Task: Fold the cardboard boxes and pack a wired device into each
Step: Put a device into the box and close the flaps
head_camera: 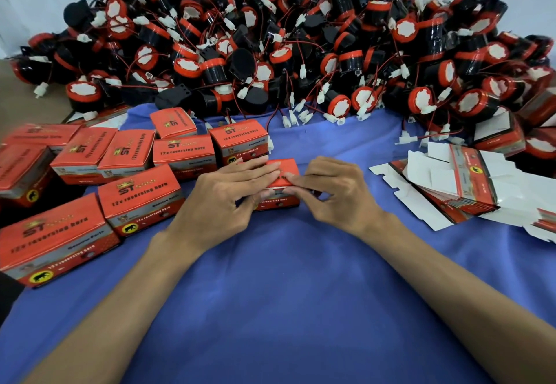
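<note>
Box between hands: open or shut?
Nearly shut: left hand presses the top of the box flat, right hand curls over its front edge. Tuck: cannot tell.

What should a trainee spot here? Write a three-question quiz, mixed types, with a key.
1. True or false: both the left hand and the right hand touch the red box on the blue cloth.
2. The flat unfolded cartons lie: A) at the person's right, B) at the person's left, C) in a bin.
3. Fill in: the wires of the piled horns end in ____ connectors.
Key: 1 true; 2 A; 3 white.
</note>
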Motion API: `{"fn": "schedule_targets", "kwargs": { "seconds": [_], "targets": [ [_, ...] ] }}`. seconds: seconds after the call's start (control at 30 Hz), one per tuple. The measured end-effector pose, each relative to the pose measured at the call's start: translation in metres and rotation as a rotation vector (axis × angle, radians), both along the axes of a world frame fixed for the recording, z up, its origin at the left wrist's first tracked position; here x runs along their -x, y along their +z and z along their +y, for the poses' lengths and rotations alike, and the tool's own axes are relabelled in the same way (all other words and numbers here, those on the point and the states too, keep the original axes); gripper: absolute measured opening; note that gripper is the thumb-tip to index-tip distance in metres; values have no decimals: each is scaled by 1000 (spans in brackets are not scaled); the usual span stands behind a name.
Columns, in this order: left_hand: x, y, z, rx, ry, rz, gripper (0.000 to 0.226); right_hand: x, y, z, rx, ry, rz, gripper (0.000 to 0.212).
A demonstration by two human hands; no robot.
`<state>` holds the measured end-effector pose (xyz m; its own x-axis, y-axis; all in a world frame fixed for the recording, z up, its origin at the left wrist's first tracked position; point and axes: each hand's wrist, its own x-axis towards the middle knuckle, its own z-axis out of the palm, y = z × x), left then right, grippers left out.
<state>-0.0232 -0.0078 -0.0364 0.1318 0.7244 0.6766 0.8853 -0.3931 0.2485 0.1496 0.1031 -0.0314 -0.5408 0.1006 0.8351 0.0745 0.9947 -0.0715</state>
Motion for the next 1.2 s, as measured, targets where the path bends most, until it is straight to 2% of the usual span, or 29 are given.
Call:
{"fn": "schedule_targets", "kwargs": {
  "seconds": [0.17, 0.4, 0.47, 0.63, 0.7, 0.8, 0.9, 1.1, 1.2],
  "targets": [
    [-2, -2, -1, -56, 14, 20, 30, 0, -5, -3, 72, -21, 25, 12],
    [-3, 1, -4, 4, -22, -303, 31, 4, -6, -4, 99, -6, 25, 15],
    [-3, 3, -4, 27, -40, -324, 29, 5, -5, -6, 209, 5, 35, 15],
    [-6, 6, -3, 55, -27, -382, 28, 2, 0, -6, 767, 82, 6, 20],
    [-10, 6, -3, 73, -14, -484, 29, 1, 1, -6, 834, 83, -1, 21],
    [-17, 6, -2, 90, -12, -597, 26, 1, 1, -8, 765, 47, 21, 20],
    [-17, 6, -5, 70, -7, -536, 26, 3, 2, -9, 668, 16, 33, 18],
    [-7, 0, -4, 11, -24, -239, 37, 2, 3, -11, 587, -8, 30, 18],
    [-5, -1, -3, 46, -30, -208, 33, 2, 3, -10, 600, -12, 34, 17]
  ]
}}
